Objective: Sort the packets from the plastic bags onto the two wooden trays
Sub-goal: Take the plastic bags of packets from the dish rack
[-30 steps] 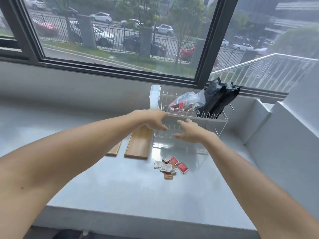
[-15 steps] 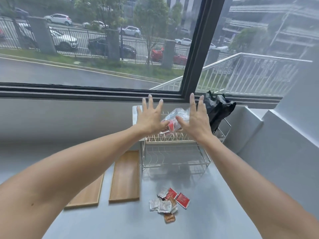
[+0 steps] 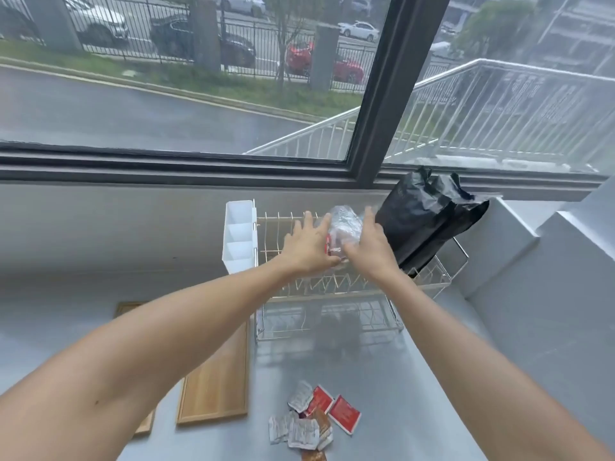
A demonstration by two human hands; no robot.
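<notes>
1. Far left, partly hidden under the left forearm: narrow wooden tray (image 3: pixel 145 427), only a corner and its far end showing, flat on the grey counter (image 3: pixel 416 377).
2. Just beside it, to the right: second wooden tray (image 3: pixel 219 377), long side running away from the viewer, nothing on it.
3. Behind the trays, hooked on the rack's left end: white divided caddy (image 3: pixel 239 236).
4. Centre, against the wall under the window: two-tier wire rack (image 3: pixel 332 294), lower tier bare.
5. Reaching over the upper tier: left hand (image 3: pixel 307 244), fingers spread and extended, palm against the left side of the clear bag (image 3: pixel 344 224).
6. Between both hands, on the upper tier: clear bag, crumpled, red packets faintly visible inside; blurred.
7. Against the bag's right side: right hand (image 3: pixel 369 246), fingers open and laid along the plastic; firm grip or mere contact, cannot tell.
8. Near edge of the counter, in front of the rack: loose pile of packets (image 3: pixel 312 417), silver, red and brown, some overlapping, well apart from the hands.
9. Right of the clear bag, leaning on the rack's right end: black bag (image 3: pixel 429 221), upright, top bunched.
</notes>
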